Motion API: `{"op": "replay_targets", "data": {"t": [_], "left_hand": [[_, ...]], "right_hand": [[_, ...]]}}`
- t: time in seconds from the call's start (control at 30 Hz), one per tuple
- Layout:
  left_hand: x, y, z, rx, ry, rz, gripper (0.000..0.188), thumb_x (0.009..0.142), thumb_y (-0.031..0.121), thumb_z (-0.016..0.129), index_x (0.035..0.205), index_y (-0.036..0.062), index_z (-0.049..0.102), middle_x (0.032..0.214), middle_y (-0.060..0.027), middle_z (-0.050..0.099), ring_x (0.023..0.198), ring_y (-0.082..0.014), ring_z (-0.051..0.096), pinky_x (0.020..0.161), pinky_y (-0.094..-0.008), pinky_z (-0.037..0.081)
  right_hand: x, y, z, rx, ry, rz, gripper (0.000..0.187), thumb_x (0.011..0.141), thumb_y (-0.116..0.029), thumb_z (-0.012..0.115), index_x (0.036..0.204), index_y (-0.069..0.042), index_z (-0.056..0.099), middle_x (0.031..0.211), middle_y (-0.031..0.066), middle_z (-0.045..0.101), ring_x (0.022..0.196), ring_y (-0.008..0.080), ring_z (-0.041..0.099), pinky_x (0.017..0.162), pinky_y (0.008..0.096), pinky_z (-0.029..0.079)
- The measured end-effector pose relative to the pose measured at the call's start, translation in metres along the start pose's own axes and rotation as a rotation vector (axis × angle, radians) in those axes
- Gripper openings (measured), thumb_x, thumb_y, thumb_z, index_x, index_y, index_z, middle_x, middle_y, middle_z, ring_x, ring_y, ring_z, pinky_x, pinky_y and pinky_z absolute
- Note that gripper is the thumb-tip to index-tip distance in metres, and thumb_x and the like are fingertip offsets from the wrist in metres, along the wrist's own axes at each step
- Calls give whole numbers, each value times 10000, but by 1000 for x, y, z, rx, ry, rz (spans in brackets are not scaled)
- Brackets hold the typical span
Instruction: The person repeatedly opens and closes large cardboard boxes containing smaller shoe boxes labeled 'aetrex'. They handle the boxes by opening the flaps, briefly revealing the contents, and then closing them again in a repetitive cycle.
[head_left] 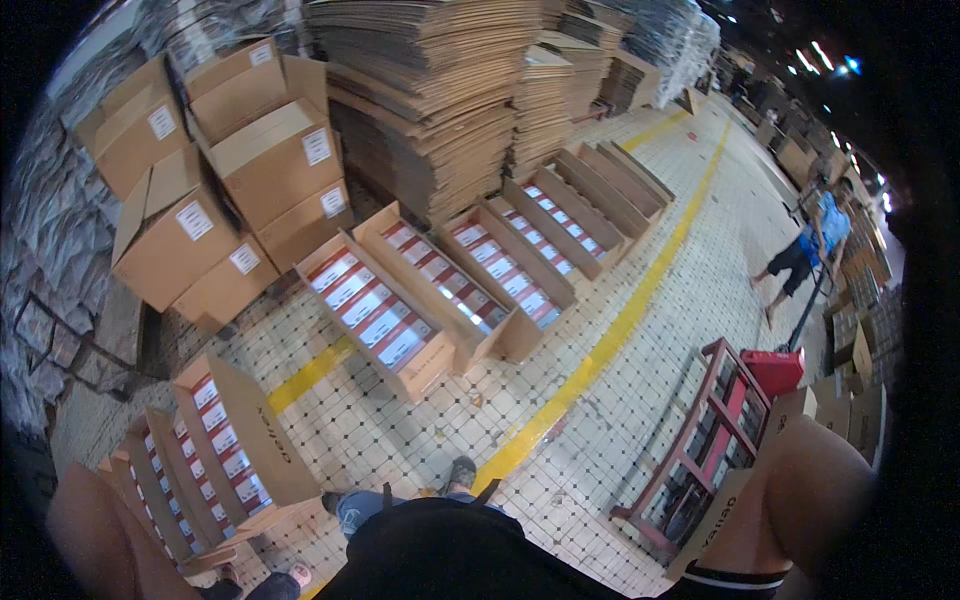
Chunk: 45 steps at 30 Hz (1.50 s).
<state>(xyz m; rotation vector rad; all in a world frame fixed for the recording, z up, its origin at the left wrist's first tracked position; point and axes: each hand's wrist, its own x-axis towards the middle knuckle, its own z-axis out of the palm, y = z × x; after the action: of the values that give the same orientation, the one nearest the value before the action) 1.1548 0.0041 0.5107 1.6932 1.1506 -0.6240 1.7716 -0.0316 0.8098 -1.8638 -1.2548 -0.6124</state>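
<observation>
Neither of my hands shows. Only my bare left arm (100, 530) and bent right arm (800, 490), with a dark striped sleeve edge, come in at the lower corners. What the hands hold, if anything, is out of sight. Nearest the left arm is a group of long open cartons (268, 440), packed with red-and-white boxes (222, 437). Beside the right arm a brown carton (722, 515) is partly covered by it. Ahead of me stands a row of long open cartons (432, 368); the nearer ones hold red-and-white boxes (375, 310).
Tall stacks of flattened cardboard (430, 100) rise behind the row, with larger brown cartons (270, 150) to their left. A yellow line (615, 345) crosses the tiled floor. At right lies a red metal frame (700, 425); a person (825, 230) holds a red pallet jack (775, 371). Another person's shoes (300, 574) show lower left.
</observation>
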Motion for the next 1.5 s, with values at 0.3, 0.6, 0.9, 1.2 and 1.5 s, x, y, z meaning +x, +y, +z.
{"op": "replay_targets", "data": {"t": [0.3, 0.6, 0.9, 1.2, 1.5], "left_hand": [[18, 153, -131, -44, 592, 224, 293, 907, 179, 634, 1144, 7, 651, 1054, -143, 681, 952, -265, 643, 879, -377, 496], [20, 53, 119, -278, 772, -182, 238, 892, 200, 649, 1058, 30, 650, 925, -168, 669, 862, -319, 650, 770, -394, 502], [-12, 26, 210, -589, 314, -384, 196, 863, 174, 615, 1014, 61, 560, 850, -132, 663, 793, -319, 661, 686, -374, 504], [76, 10, 141, -287, -129, -168, 466, 862, 306, 641, 1210, 98, 412, 975, -186, 689, 931, -407, 656, 774, -485, 512], [116, 12, 157, -755, 58, -128, 454, 848, 272, 665, 1208, 78, 467, 1055, -255, 663, 1015, -412, 633, 853, -499, 493]], "right_hand": [[-108, 176, 38, 317, -56, 419, 314, 973, -195, 486, 1202, -10, 593, 1206, 93, 609, 1060, 204, 584, 879, 336, 476], [-489, 101, 112, 440, -1354, 679, 209, 914, -152, 580, 1059, -20, 653, 945, 151, 698, 846, 269, 687, 719, 374, 534], [-462, 105, 78, 666, -2148, 173, 345, 855, -308, 578, 1085, -60, 648, 1013, 232, 669, 963, 410, 641, 828, 494, 503], [-447, 100, 108, 236, -2011, 546, 353, 842, -304, 595, 1084, -52, 643, 1018, 236, 667, 972, 411, 637, 834, 494, 500], [-372, 93, 152, 207, -1921, 490, 369, 825, -300, 619, 1085, -39, 638, 1025, 238, 667, 983, 411, 634, 840, 493, 499]]}}
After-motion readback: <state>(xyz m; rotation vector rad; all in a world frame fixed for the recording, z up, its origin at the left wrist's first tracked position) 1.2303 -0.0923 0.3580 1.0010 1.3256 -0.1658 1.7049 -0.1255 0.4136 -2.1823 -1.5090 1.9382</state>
